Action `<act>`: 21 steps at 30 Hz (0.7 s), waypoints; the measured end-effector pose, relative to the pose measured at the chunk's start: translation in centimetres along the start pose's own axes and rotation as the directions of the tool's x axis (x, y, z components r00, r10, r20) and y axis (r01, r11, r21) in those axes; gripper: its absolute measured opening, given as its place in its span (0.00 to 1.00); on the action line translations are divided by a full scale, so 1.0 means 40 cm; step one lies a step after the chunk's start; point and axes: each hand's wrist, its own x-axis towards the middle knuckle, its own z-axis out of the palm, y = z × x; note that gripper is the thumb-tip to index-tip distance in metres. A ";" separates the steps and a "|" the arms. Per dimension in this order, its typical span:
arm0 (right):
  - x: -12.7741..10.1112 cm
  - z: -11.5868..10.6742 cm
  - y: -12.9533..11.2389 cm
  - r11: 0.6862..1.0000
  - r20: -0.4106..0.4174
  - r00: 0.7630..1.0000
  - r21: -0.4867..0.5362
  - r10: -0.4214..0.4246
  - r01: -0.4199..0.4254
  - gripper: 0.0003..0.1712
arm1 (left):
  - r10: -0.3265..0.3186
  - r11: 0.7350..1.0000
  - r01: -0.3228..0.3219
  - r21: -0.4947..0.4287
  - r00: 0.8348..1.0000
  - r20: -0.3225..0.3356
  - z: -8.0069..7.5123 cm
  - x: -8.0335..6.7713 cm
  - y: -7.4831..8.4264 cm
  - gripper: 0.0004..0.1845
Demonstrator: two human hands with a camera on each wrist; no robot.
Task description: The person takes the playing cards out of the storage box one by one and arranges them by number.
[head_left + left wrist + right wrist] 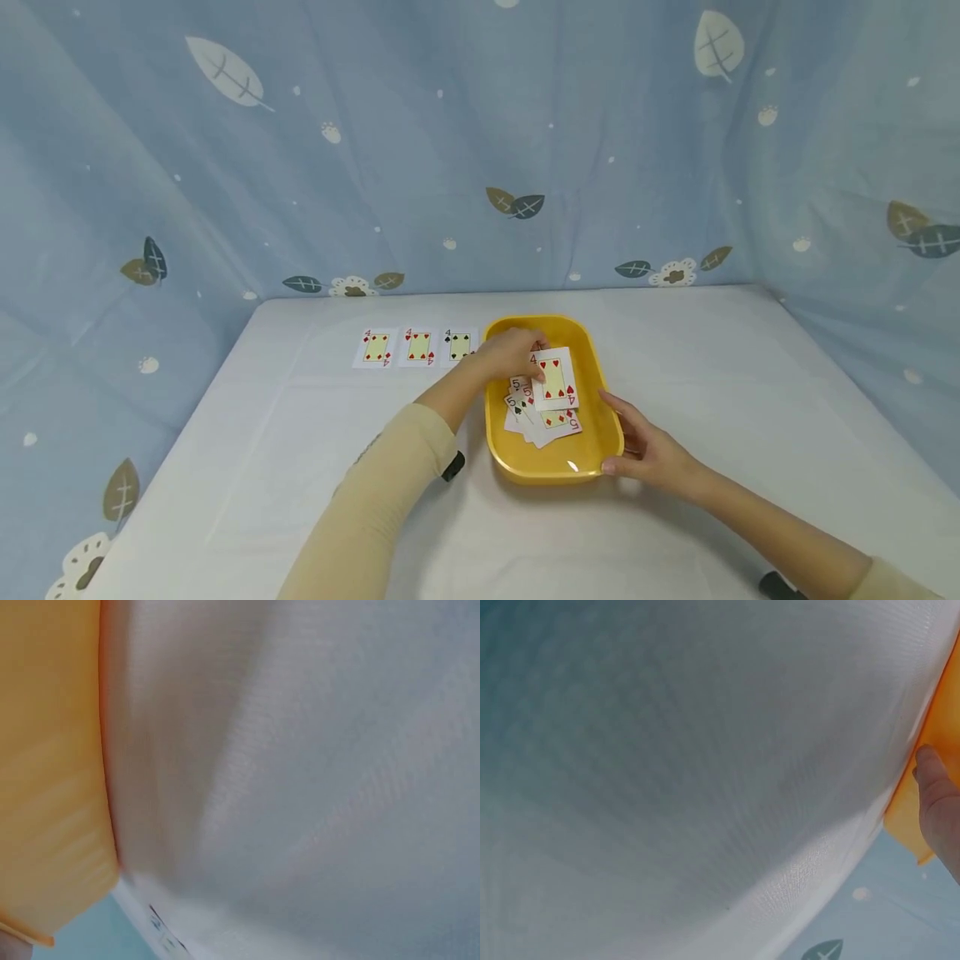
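A yellow tray (592, 454) stands on the white table and holds several loose playing cards (534, 419), fives among them. My left hand (532, 357) reaches into the tray and pinches a four of hearts (557, 379) by its top left corner, just above the pile. My right hand (622, 435) lies against the tray's right front corner, fingers fairly straight along the wall and thumb at the front. In the right wrist view a fingertip (933, 791) touches the tray's wall (939, 724). The left wrist view shows only the tray's side (45, 787) and tablecloth (315, 780).
Three fours lie face up in a row left of the tray: a red one (376, 347), another red one (417, 346) and a black one (459, 346). A blue leaf-patterned cloth (480, 150) closes in the table at the back and both sides.
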 end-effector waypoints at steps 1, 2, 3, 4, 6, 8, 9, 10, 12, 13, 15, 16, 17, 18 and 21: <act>0.000 0.000 0.001 1.000 0.001 1.000 -0.001 0.002 -0.002 0.50 | 0.007 0.999 -0.008 -0.031 1.000 -0.012 0.000 -0.001 0.000 0.23; -0.001 0.000 0.001 1.000 0.002 1.000 -0.003 0.004 -0.004 0.50 | 0.014 0.998 -0.016 -0.059 1.000 -0.024 0.000 -0.003 0.000 0.22; -0.001 0.000 0.001 1.000 0.003 1.000 -0.003 0.003 -0.003 0.50 | 0.019 0.996 -0.022 -0.084 0.999 -0.033 -0.001 -0.006 0.000 0.22; -0.001 0.000 0.001 1.000 0.004 1.000 -0.002 0.004 -0.004 0.50 | 0.023 0.994 -0.027 -0.107 0.999 -0.038 -0.003 -0.008 0.001 0.21; 0.000 0.000 0.001 1.000 0.006 1.000 0.000 0.000 0.000 0.50 | 0.040 0.990 -0.046 -0.137 0.998 -0.047 -0.004 -0.012 0.001 0.21; 0.000 0.000 0.000 1.000 0.004 1.000 -0.002 -0.004 0.004 0.50 | 0.067 0.985 -0.074 -0.153 0.996 -0.054 -0.006 -0.011 0.000 0.21; 0.000 0.000 0.000 1.000 0.004 1.000 0.001 -0.005 0.005 0.50 | 0.075 0.983 -0.084 -0.166 0.996 -0.056 -0.006 -0.009 -0.001 0.20; 0.000 0.000 -0.001 1.000 0.004 1.000 0.001 -0.004 0.004 0.50 | 0.084 0.979 -0.094 -0.181 0.995 -0.062 -0.005 -0.008 -0.003 0.20; 0.000 0.000 -0.001 1.000 0.005 1.000 0.000 -0.002 0.002 0.50 | 0.095 0.971 -0.109 -0.213 0.993 -0.077 -0.003 -0.006 -0.007 0.20; -0.001 0.000 -0.001 1.000 0.005 1.000 0.001 0.001 -0.001 0.50 | 0.097 0.967 -0.115 -0.229 0.991 -0.088 -0.003 -0.006 -0.009 0.20; -0.002 0.000 -0.001 1.000 0.007 1.000 0.003 0.006 -0.006 0.50 | 0.095 0.957 -0.120 -0.264 0.990 -0.106 -0.003 -0.007 -0.011 0.19; -0.003 0.000 0.000 1.000 0.009 1.000 0.001 0.008 -0.008 0.50 | 0.096 0.952 -0.125 -0.280 0.989 -0.115 -0.005 -0.008 -0.010 0.19; -0.004 0.000 0.000 1.000 0.010 1.000 0.000 0.011 -0.011 0.50 | 0.096 0.947 -0.129 -0.293 0.988 -0.124 -0.007 -0.010 -0.010 0.19; -0.004 0.000 0.000 1.000 0.010 1.000 -0.001 0.012 -0.011 0.50 | 0.097 0.943 -0.133 -0.304 0.986 -0.132 -0.010 -0.011 -0.009 0.19; -0.003 -0.002 -0.001 1.000 0.009 1.000 -0.008 0.011 -0.011 0.50 | 0.096 0.929 -0.143 -0.342 0.984 -0.151 -0.018 -0.013 -0.006 0.19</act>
